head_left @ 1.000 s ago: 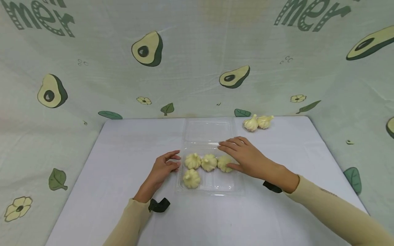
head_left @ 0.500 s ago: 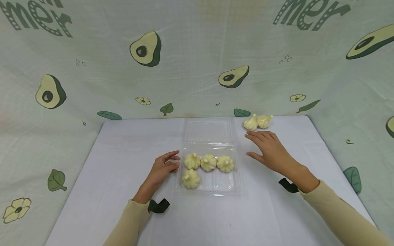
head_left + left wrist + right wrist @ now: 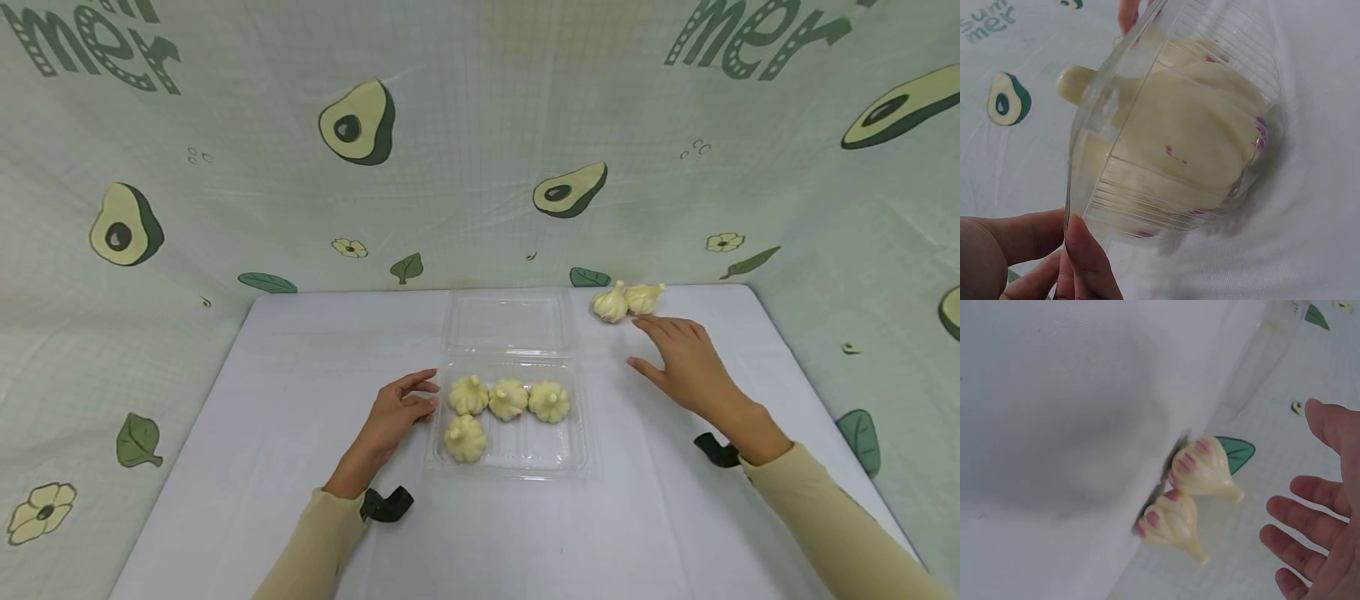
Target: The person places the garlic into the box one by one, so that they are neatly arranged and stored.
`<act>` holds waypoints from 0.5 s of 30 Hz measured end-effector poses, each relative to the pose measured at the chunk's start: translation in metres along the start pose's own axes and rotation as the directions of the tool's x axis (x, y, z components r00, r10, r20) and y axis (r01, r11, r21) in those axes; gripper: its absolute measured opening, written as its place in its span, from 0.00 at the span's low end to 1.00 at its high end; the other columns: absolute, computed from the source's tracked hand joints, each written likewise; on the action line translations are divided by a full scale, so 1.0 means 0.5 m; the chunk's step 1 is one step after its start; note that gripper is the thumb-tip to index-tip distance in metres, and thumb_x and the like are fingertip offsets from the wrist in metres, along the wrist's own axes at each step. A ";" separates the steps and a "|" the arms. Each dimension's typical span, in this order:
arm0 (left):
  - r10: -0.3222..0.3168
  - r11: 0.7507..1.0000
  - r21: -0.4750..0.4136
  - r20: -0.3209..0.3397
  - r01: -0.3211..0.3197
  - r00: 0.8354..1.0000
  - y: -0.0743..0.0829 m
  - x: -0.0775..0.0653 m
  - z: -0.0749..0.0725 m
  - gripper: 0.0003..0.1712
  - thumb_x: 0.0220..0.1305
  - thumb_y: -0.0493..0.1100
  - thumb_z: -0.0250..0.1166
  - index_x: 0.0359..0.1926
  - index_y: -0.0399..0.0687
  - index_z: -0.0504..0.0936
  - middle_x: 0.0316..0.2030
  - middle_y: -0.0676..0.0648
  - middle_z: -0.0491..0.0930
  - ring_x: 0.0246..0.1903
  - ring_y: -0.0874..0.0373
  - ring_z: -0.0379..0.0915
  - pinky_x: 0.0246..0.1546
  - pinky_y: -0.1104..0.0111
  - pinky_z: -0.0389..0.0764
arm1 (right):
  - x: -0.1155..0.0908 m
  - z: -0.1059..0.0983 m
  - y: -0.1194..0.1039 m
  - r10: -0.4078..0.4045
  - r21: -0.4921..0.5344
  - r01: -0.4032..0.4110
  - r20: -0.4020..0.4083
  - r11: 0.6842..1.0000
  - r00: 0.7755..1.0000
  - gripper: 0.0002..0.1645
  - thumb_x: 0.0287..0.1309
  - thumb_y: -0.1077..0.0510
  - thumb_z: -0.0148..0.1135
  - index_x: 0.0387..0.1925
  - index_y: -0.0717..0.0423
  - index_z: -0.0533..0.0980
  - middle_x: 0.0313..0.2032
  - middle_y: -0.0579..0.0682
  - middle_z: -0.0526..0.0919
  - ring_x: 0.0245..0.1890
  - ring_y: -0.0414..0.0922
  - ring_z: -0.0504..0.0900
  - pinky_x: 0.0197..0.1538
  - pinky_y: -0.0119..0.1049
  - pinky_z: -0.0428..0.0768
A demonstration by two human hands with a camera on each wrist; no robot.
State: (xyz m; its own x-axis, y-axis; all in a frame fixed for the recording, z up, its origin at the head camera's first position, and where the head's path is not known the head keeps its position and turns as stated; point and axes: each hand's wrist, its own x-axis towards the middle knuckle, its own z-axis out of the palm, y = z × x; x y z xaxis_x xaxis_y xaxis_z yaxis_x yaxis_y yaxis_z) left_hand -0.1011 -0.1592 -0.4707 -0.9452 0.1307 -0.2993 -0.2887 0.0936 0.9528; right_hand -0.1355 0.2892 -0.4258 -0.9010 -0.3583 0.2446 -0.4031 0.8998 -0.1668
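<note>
A clear plastic clamshell box lies with its lid folded back. Inside are several garlic bulbs: three along the back row and one at the front left. My left hand pinches the box's left rim between thumb and fingers, as the left wrist view shows up close. Two more garlic bulbs sit side by side at the table's back edge. My right hand hovers just in front of them, fingers spread and holding nothing; in the right wrist view both bulbs are apart from the fingers.
A white cloth covers the table. Behind it hangs a printed curtain with avocados and leaves, close to the back edge. Dark wrist straps are on both arms.
My right hand has moved away from the third back-row garlic bulb, going right and toward the two bulbs at the back edge. The left hand stays at the box's rim.
</note>
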 end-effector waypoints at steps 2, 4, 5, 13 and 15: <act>0.002 1.000 0.000 0.003 -0.002 1.000 0.001 -0.002 0.000 0.32 0.73 0.27 0.63 0.75 0.35 0.71 0.58 0.35 0.76 0.37 0.65 0.80 0.39 0.74 0.83 | 0.000 0.003 0.007 0.022 -0.007 -0.022 0.007 1.000 1.000 0.40 0.63 0.54 0.75 0.70 0.69 0.71 0.67 0.69 0.75 0.65 0.69 0.72 0.67 0.71 0.65; 0.004 1.000 -0.002 0.006 -0.004 1.000 0.003 -0.004 0.001 0.32 0.73 0.28 0.63 0.75 0.35 0.71 0.58 0.35 0.76 0.37 0.64 0.80 0.39 0.74 0.83 | 0.000 0.007 0.016 0.042 -0.012 -0.042 0.010 0.999 0.999 0.40 0.64 0.54 0.75 0.70 0.70 0.71 0.68 0.70 0.74 0.65 0.70 0.71 0.67 0.71 0.64; 0.003 1.000 -0.003 0.006 -0.003 1.000 0.003 -0.004 0.001 0.31 0.73 0.28 0.63 0.75 0.35 0.71 0.58 0.35 0.76 0.37 0.64 0.79 0.39 0.74 0.83 | 0.000 0.009 0.019 0.052 -0.013 -0.052 0.012 0.999 0.999 0.40 0.64 0.53 0.74 0.70 0.70 0.71 0.68 0.71 0.74 0.65 0.71 0.71 0.67 0.71 0.64; 0.006 1.000 -0.001 0.004 -0.006 1.000 0.003 -0.005 0.001 0.31 0.73 0.27 0.63 0.75 0.35 0.71 0.57 0.36 0.76 0.37 0.64 0.79 0.38 0.74 0.83 | 0.007 0.024 0.047 0.132 -0.019 -0.132 0.007 0.991 0.991 0.42 0.67 0.52 0.72 0.70 0.74 0.68 0.68 0.74 0.71 0.66 0.73 0.70 0.67 0.71 0.63; 0.009 1.000 0.001 0.003 -0.009 1.000 0.003 -0.004 0.000 0.31 0.73 0.27 0.63 0.75 0.34 0.71 0.57 0.36 0.77 0.37 0.63 0.80 0.38 0.74 0.83 | 0.010 0.028 0.054 0.153 -0.012 -0.153 0.000 0.988 0.988 0.42 0.67 0.51 0.72 0.70 0.75 0.68 0.68 0.74 0.71 0.67 0.73 0.69 0.67 0.72 0.63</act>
State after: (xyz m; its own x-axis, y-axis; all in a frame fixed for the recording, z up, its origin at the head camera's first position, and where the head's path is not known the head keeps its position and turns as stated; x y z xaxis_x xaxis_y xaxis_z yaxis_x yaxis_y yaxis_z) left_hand -0.0994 -0.1591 -0.4687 -0.9472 0.1341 -0.2912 -0.2805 0.0931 0.9553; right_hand -0.1532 0.3080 -0.4425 -0.9521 -0.2163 0.2164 -0.2585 0.9469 -0.1911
